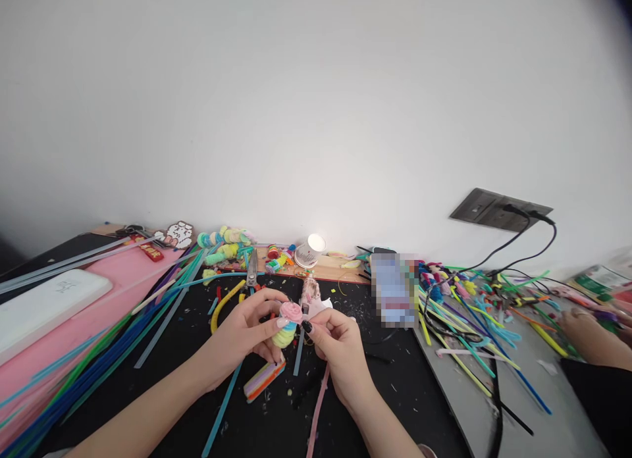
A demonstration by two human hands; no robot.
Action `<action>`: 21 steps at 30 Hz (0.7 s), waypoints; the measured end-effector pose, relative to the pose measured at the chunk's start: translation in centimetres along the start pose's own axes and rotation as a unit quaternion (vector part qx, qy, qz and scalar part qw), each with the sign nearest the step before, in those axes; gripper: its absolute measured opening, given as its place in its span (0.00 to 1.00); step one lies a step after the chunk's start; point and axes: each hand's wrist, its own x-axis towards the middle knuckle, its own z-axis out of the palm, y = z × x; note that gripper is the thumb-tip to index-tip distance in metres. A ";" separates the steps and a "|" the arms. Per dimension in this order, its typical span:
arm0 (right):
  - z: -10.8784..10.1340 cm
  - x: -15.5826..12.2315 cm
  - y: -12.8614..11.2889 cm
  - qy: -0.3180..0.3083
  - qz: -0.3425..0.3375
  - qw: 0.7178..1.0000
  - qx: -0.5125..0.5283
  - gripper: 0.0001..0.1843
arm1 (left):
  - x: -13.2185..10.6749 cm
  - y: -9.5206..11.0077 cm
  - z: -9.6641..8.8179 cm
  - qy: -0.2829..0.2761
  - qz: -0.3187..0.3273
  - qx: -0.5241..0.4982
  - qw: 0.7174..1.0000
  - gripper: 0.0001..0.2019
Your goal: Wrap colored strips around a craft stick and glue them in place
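My left hand (244, 333) is closed around a small coiled pipe-cleaner piece (288, 323), pink on top with blue and yellow-green rings below. Facing it, my right hand (338, 349) pinches the pink top of the same piece, and a pink pipe cleaner (318, 405) trails down from under that hand. Both hands hover over a black mat (395, 392). Just behind them lies a glue gun (310, 293), with scissors (251, 270) to its left.
Long coloured pipe cleaners (99, 353) fan across a pink sheet at left, beside a white case (44, 306). A paper cup (310, 251) stands by the wall. Another person's hand (590, 336) works at right among more pipe cleaners and cables from a wall socket (498, 209).
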 end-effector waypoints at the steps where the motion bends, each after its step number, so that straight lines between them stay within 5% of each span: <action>1: 0.0 0.0 0.0 -0.002 -0.001 1.000 0.001 0.16 | 0.0 0.0 0.0 0.001 -0.001 0.002 1.000 0.17; 21: -0.1 0.1 0.2 0.005 0.000 1.000 -0.017 0.17 | -0.1 -0.6 -0.4 -0.011 -0.001 -0.031 0.999 0.15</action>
